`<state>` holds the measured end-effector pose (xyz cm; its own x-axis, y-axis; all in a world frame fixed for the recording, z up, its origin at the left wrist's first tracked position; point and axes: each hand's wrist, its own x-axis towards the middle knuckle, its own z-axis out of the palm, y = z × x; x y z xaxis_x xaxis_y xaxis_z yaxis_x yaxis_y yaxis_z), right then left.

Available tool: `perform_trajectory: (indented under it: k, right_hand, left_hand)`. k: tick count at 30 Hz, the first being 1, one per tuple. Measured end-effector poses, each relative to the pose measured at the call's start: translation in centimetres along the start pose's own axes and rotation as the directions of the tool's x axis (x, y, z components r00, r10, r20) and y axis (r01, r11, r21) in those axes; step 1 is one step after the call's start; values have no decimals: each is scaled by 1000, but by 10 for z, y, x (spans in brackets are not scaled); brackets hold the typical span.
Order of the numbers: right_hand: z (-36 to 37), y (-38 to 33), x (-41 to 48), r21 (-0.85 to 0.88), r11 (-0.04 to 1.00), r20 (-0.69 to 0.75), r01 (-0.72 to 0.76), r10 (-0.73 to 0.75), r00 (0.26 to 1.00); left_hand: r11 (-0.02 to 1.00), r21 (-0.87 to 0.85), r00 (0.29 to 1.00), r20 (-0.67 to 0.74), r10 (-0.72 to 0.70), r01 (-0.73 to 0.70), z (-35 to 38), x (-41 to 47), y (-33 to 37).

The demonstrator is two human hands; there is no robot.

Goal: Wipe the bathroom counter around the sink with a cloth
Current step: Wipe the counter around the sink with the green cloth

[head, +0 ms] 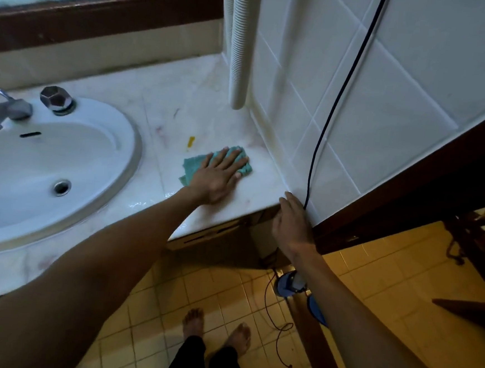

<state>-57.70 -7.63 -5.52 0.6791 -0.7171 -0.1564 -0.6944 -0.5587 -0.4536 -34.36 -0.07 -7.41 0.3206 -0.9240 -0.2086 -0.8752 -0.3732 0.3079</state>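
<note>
Head view: The left hand point(220, 179) lies flat, palm down, fingers spread, pressing a teal cloth point(192, 166) onto the marble counter point(181, 97). The cloth sits to the right of the oval sink point(127, 157), near the tiled wall point(387, 93), with a small yellow mark point(191, 141) on the counter just behind it. The right hand point(290, 222) rests at the counter's front right corner, fingers extended and close together, touching a black cable point(341, 87) that hangs down the wall; its grip holds nothing. A white corrugated hose point(240, 53) hangs in the back corner. A tap point(57, 100) stands behind the sink.
</note>
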Motion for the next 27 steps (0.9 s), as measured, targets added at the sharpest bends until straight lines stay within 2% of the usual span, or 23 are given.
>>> perform_trajectory:
  k: [2, 6, 8, 10, 13, 17, 19, 20, 21, 23, 25, 27]
  right_hand:
    - [0, -5, 2, 9, 1000, -23, -17, 17, 1000]
    - [3, -16, 13, 29, 999, -30, 30, -29, 999]
    - [5, -23, 24, 19, 998, -31, 62, -61, 998]
    - [8, -31, 36, -19, 997, -33, 78, -78, 996]
    - [15, -40, 58, -78, 993, -11, 89, -90, 996]
    - [20, -48, 85, -119, 988, -1, 100, -101, 995]
    - [21, -49, 96, -137, 985, -7, 107, -109, 994]
    - [21, -50, 101, -144, 983, -11, 116, -119, 993]
    - [22, -50, 106, -144, 982, -17, 120, -124, 992]
    - [24, -55, 115, -142, 983, -36, 113, -119, 992]
    - [26, -63, 123, -153, 982, -65, 106, -117, 991]
    - [27, -72, 130, -157, 984, -90, 87, -102, 991]
  left_hand:
    - [999, -20, 999, -17, -35, 35, 6, -8, 11]
    - [996, 22, 996, -9, 92, -92, 20, -71, -3]
    - [995, 27, 995, -14, 94, -94, 19, -97, -30]
    - [1000, -2, 999, -40, 11, -11, 14, -109, -55]
    - [976, -85, 968, -131, -212, 202, 5, -97, -75]
    - [847, -240, 825, -214, -523, 475, -12, -33, -78]
    - [791, -288, 771, -209, -601, 539, -23, 4, -74]
    - [787, -296, 767, -211, -606, 541, -26, 20, -71]
    - [801, -291, 783, -209, -586, 523, -27, 32, -66]
    - [871, -239, 862, -180, -473, 429, -25, 43, -56]
    - [957, -146, 956, -118, -268, 250, -20, 28, -51]
    - [998, -48, 997, -68, -34, 31, -13, -7, -58]
